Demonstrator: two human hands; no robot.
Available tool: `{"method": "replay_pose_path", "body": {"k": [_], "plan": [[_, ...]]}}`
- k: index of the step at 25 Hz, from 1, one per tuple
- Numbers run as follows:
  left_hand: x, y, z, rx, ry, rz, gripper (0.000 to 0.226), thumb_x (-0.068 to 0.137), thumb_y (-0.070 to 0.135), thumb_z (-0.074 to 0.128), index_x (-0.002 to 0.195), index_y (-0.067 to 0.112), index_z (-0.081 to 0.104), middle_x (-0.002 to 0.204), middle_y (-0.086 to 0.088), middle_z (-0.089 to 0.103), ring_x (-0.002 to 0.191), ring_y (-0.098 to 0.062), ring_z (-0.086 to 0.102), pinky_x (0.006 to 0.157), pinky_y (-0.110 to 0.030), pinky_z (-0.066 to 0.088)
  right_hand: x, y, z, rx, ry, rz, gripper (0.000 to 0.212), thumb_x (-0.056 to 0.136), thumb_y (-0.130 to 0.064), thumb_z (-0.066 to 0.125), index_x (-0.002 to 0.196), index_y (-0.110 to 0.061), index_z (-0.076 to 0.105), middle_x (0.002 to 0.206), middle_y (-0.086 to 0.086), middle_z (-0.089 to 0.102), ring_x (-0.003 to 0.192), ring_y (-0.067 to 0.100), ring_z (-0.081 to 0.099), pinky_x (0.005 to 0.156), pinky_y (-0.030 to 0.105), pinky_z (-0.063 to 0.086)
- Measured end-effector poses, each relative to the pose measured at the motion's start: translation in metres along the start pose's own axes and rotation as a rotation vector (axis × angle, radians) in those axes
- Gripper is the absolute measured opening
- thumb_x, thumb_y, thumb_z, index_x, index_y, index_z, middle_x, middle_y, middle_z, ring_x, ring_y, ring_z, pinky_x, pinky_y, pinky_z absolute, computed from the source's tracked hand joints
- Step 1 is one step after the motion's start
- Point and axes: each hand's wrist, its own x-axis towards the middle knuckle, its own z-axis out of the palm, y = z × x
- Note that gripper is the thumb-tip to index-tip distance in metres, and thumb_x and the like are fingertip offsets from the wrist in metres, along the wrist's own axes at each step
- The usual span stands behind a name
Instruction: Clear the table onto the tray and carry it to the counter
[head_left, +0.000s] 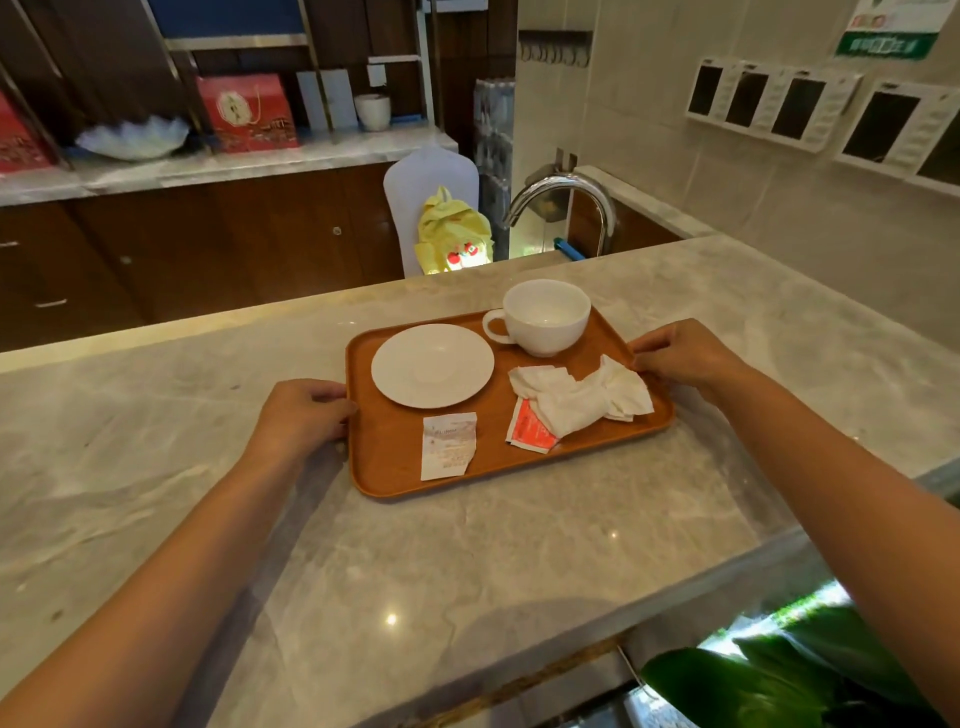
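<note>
Grey marble is running under everything: the table (467, 561) is carrying the tray, and behind it a faucet (566, 202) and wooden cabinets are showing, which suggests this is the counter the task names.

At the left short edge, the left hand (301, 415) is curling closed around the rim of the orange tray (395, 467), fingers wrapping over the lip. Opposite it, the right hand (685, 356) is pinching the far right rim with bent fingers, just touching the crumpled napkin (582, 397). Gripping opposite ends is keeping the load level, which matters with loose crockery aboard.

Moving inward, the white saucer (432, 365) is lying flat on the left half, and the empty cup (545, 317) is standing upright at the back right corner, handle pointing toward the saucer. A receipt (448, 445) is lying flat near the front edge, and a red packet (532, 431) is peeking out from under the napkin.

The tray appears to be resting flat on the marble, so the carrying looks nearly finished; the hands likely only need to let go.
</note>
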Motion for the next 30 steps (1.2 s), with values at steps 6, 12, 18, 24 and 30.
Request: {"method": "replay_pose_path", "body": {"k": [6,12,18,24,30], "plan": [[0.013,-0.003,0.003,0.152,-0.026,0.039,0.023,0.083,0.013,0.066,0.106,0.010,0.069,0.068,0.010,0.060,0.059,-0.005,0.059,0.044,-0.016,0.039,0.020,0.001,0.005,-0.139,0.029,-0.052,0.020,0.082,-0.006,0.066,0.102,-0.007,0.070,0.092,0.002,0.061,0.065,0.007,0.051,0.056,0.018,0.043],[0.018,-0.003,-0.001,0.205,-0.004,0.057,0.028,0.078,0.019,0.073,0.105,0.013,0.070,0.069,0.009,0.060,0.055,-0.003,0.060,0.039,-0.012,0.038,0.029,0.000,0.005,-0.221,0.051,-0.103,0.018,0.081,-0.011,0.069,0.098,-0.008,0.071,0.092,0.003,0.060,0.064,0.007,0.052,0.061,0.023,0.046],[0.020,-0.002,0.000,0.223,-0.007,0.056,0.030,0.078,0.021,0.073,0.107,0.013,0.068,0.068,0.011,0.059,0.057,-0.005,0.061,0.041,-0.015,0.039,0.026,0.007,0.009,-0.206,0.095,-0.136,0.016,0.082,-0.013,0.067,0.097,-0.010,0.071,0.093,0.003,0.062,0.065,0.008,0.051,0.054,0.017,0.041],[0.001,0.011,-0.009,0.430,-0.074,0.134,0.038,0.087,0.031,0.060,0.120,0.011,0.061,0.114,-0.009,0.066,0.086,-0.019,0.064,0.075,-0.033,0.052,-0.011,0.013,-0.005,-0.344,0.087,-0.234,0.018,0.088,-0.010,0.056,0.101,-0.008,0.069,0.100,0.008,0.067,0.072,0.009,0.053,0.060,0.016,0.042],[-0.103,0.004,-0.059,0.741,-0.179,0.399,0.042,0.086,0.049,0.047,0.122,0.028,0.056,0.101,0.008,0.058,0.089,-0.011,0.057,0.074,-0.028,0.047,-0.131,0.057,-0.031,-0.756,0.230,-0.392,0.021,0.085,-0.020,0.056,0.065,-0.016,0.052,0.071,0.006,0.058,0.067,0.026,0.058,0.055,0.031,0.042]]}}
